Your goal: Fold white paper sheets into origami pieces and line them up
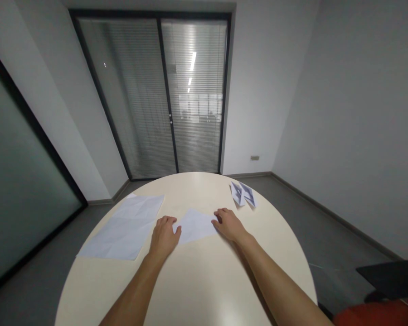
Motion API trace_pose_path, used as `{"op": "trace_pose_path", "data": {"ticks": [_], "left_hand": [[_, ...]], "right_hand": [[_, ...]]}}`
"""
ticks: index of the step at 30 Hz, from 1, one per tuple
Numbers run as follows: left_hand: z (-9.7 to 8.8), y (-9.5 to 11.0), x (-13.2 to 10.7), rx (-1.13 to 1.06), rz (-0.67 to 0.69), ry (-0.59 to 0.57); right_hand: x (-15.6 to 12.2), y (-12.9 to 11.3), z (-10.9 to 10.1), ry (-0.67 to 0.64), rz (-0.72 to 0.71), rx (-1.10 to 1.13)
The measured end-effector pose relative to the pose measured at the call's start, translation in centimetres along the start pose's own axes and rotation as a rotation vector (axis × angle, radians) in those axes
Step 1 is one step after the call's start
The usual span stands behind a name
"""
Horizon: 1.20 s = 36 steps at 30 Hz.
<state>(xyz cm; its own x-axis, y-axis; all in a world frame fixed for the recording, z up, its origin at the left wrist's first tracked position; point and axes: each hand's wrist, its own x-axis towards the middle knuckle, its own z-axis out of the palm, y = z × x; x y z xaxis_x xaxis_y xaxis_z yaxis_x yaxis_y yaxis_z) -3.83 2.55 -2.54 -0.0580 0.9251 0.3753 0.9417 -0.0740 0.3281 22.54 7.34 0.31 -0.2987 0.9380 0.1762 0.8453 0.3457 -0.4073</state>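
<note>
A small folded white sheet (195, 225) lies on the round cream table (204, 280) between my two hands. My left hand (163, 236) rests palm down on its left edge, fingers curled and pressing onto the paper. My right hand (228, 223) lies on its right edge, fingertips bent down on the sheet. Neither hand lifts the paper off the table.
A larger creased white sheet (125, 227) lies flat at the left of the table. Two small folded paper pieces (243, 194) sit near the far right rim. Beyond stand glass doors with blinds (163, 95). A dark object and something red (384, 299) sit at lower right.
</note>
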Motion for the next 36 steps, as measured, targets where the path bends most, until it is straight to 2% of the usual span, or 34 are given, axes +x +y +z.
{"op": "trace_pose_path", "data": {"ticks": [3, 7, 11, 14, 22, 36], "left_hand": [[-0.9, -0.5, 0.2, 0.023, -0.047, -0.054], [-1.2, -1.3, 0.3, 0.016, -0.081, -0.075], [-1.0, -2.0, 0.4, -0.019, -0.047, -0.068], [-1.1, -2.3, 0.5, -0.023, -0.051, -0.078], [-0.8, -2.5, 0.7, -0.040, -0.078, -0.076], [-0.4, -2.6, 0.9, -0.035, -0.074, -0.057]], "right_hand": [[0.5, -0.9, -0.5, -0.055, 0.033, -0.080], [0.3, -1.1, -0.5, -0.070, 0.024, -0.133], [-0.5, 0.0, 0.1, 0.070, -0.021, -0.069], [-0.7, 0.6, 0.8, 0.109, -0.065, -0.025], [0.2, 1.3, 1.3, 0.097, -0.033, 0.041], [0.4, 0.8, 1.2, 0.087, -0.090, 0.161]]}}
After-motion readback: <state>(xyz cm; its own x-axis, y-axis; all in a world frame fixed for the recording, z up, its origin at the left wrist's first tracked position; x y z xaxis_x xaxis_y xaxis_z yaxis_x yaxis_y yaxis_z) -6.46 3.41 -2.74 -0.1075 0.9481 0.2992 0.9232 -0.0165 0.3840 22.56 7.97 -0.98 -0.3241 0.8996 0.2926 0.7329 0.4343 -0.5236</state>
